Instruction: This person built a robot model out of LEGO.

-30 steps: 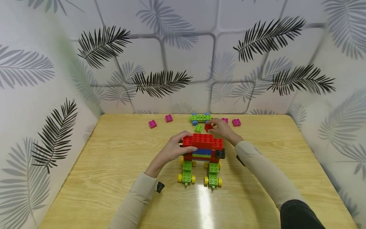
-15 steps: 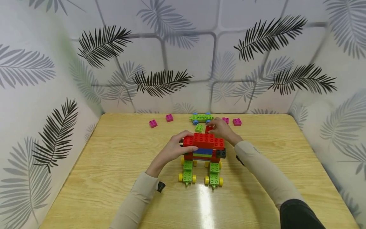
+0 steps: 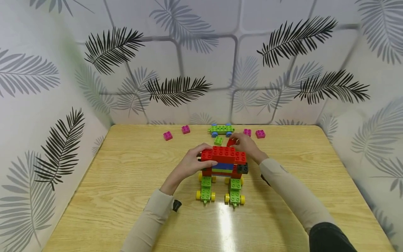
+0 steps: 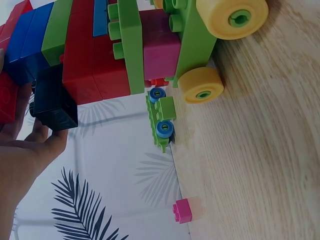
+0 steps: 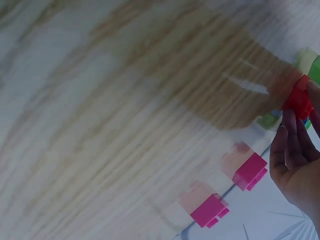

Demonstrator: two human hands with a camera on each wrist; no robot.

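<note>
A toy-brick build stands on the table, with red bricks on top, blue and green layers below, and green wheeled bases with yellow wheels. My left hand grips its upper left end, thumb across the front. In the left wrist view a black brick juts out beside the fingers of that hand. Behind the build, my right hand pinches a red brick between thumb and fingers. The right wrist view shows this red brick just above or at the tabletop; I cannot tell which.
A green wheeled base with blue wheels lies at the table's back edge. A loose green brick sits before it. Pink bricks lie on both sides, one on the left and one on the right. A patterned wall rises behind.
My right hand has drawn slightly nearer and right with the red brick, which now appears turned. My left hand and the build have stayed in place.
</note>
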